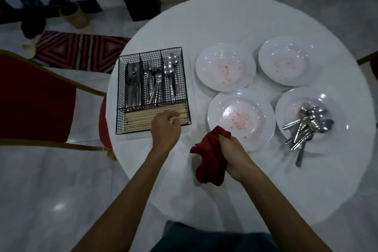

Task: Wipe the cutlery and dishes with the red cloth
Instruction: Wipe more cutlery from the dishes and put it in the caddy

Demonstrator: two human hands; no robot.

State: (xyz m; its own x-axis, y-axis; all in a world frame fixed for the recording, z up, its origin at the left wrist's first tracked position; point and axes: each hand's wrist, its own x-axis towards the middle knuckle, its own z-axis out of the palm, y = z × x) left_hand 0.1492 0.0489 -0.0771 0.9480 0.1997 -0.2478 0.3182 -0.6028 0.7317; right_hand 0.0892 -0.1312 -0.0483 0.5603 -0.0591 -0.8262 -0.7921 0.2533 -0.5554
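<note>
The right hand (pixel 231 150) grips the crumpled red cloth (pixel 210 161), just beside a stained round white plate (pixel 214 116). The left hand (pixel 165 129) curls its fingers above the black wire basket (pixel 121 108); whether it holds anything I cannot tell. The dangling cloth may snag and shift the plate.

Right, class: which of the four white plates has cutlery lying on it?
The near-right plate: a heap of spoons lies on it; the other three carry only reddish specks.

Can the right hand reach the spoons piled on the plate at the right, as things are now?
Probably yes. The right hand, gripping the red cloth, hovers close by; the spoons lie uncovered on their plate, and nothing stands between.
</note>
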